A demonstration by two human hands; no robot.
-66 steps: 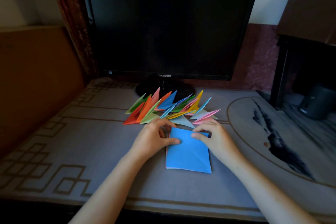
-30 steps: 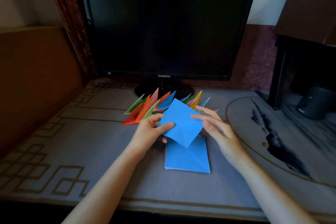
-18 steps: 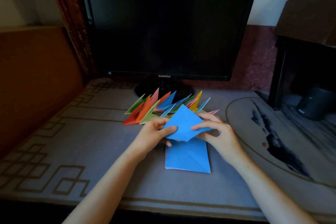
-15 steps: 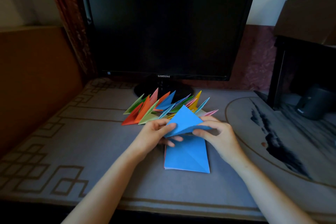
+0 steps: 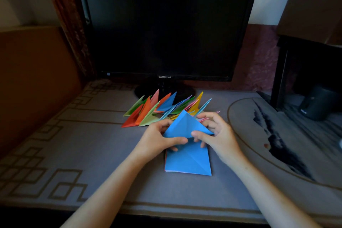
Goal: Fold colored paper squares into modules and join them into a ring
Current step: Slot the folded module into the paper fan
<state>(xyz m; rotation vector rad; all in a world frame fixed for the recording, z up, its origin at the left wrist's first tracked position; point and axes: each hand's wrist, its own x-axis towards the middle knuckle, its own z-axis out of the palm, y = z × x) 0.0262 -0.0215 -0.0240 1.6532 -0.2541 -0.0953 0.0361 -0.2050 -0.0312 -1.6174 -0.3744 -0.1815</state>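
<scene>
I'm pinching the triangle (image 5: 187, 126) with left hand (image 5: 157, 140) and right hand (image 5: 220, 135) along its long near edge, thumbs almost meeting, apex pointing away. It's hanging, I think, just above the stack (image 5: 187, 163); modules (image 5: 157, 111) are lying beyond.

A black monitor (image 5: 166, 29), screen dark, stands at the far centre of the desk (image 5: 83, 144), which carries a grey cover with brown line patterns. A reddish curtain (image 5: 68, 24) hangs at far left; a dark cabinet (image 5: 311, 15) at right houses a black cylindrical object (image 5: 318, 103).
</scene>
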